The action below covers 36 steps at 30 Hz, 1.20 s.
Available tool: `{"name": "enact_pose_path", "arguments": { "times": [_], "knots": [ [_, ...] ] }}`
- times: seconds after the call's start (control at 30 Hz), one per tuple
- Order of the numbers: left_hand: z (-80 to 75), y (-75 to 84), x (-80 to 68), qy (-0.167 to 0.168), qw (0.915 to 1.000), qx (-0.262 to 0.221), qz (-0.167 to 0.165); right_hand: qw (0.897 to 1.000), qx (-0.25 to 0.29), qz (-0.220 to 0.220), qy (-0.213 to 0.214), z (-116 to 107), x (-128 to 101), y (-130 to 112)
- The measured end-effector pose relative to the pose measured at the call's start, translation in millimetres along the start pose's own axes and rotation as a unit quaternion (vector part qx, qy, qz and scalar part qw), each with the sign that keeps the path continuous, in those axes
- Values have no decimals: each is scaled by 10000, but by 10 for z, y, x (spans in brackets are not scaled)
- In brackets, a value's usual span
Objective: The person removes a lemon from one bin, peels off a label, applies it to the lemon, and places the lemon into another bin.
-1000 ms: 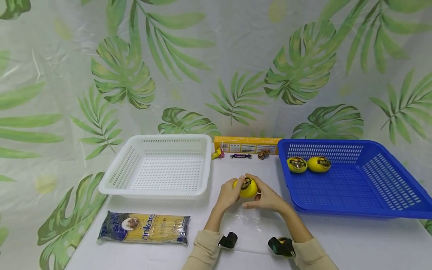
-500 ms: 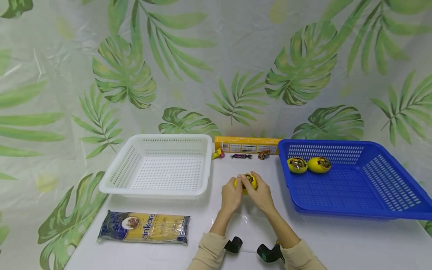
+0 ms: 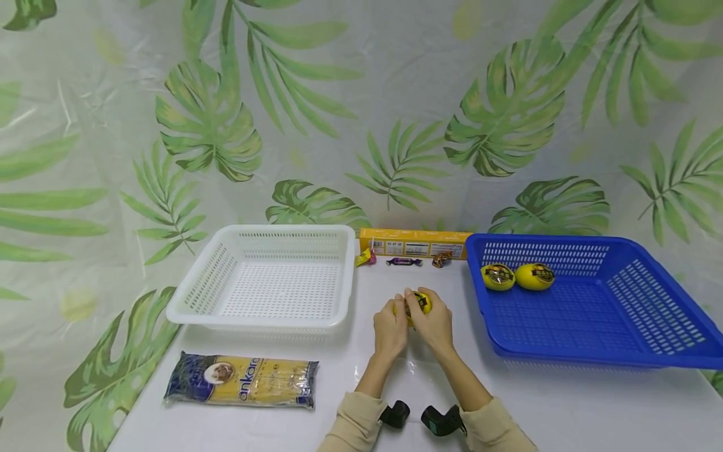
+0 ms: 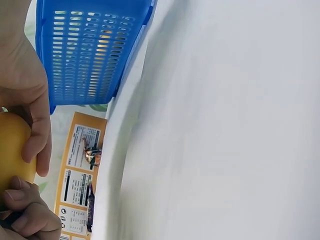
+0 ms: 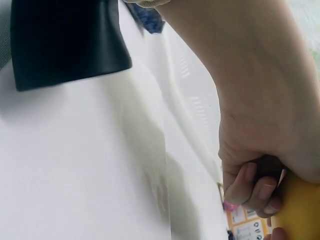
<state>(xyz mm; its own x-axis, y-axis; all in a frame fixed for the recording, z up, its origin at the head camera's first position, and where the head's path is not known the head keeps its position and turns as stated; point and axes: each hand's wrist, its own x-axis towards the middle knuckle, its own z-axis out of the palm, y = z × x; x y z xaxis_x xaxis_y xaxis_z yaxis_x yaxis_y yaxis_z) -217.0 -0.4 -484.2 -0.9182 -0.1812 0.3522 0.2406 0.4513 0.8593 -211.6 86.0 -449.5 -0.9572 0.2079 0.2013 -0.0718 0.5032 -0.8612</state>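
Note:
A yellow lemon [image 3: 421, 301] with a black printed label is held up between both hands over the middle of the table. My left hand [image 3: 390, 329] grips its left side, and my right hand [image 3: 438, 323] grips the right side. Both thumbs lie close together over the label. The left wrist view shows the lemon [image 4: 12, 150] large at the left edge, with curled fingers around it. From the right wrist, only part of the lemon [image 5: 300, 212] shows at the lower right. Its underside is hidden by the fingers.
A white basket [image 3: 189, 314] stands left, and a blue basket [image 3: 593, 351] holding two similar lemons [image 3: 534, 276] stands right. An orange box [image 3: 415, 237] lies behind several wrapped candies [image 3: 403, 262]. A pasta packet [image 3: 243, 381] lies front left. Clear plastic [image 3: 418, 376] lies beneath the forearms.
My right hand has moved left and closed in on the lemon, its thumb coming over the label beside the left thumb. The left hand keeps its grip, shifting slightly right.

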Motion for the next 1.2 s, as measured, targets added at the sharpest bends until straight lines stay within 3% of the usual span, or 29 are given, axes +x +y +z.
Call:
{"name": "enact_pose_path", "arguments": {
  "times": [0.2,0.63,0.93,1.2],
  "knots": [
    [-4,6,0,-19,10000,-78,21,9996,54,-116,256,5,-3,19],
    [-25,28,-21,-176,9986,-332,-360,9991,224,-175,320,-18,1,112],
    [-67,47,-22,-387,9930,-907,-650,9933,695,-576,725,-45,4,126],
    [-102,82,-47,-400,9950,-796,-440,9910,849,-657,798,-74,8,160]
  ]
}}
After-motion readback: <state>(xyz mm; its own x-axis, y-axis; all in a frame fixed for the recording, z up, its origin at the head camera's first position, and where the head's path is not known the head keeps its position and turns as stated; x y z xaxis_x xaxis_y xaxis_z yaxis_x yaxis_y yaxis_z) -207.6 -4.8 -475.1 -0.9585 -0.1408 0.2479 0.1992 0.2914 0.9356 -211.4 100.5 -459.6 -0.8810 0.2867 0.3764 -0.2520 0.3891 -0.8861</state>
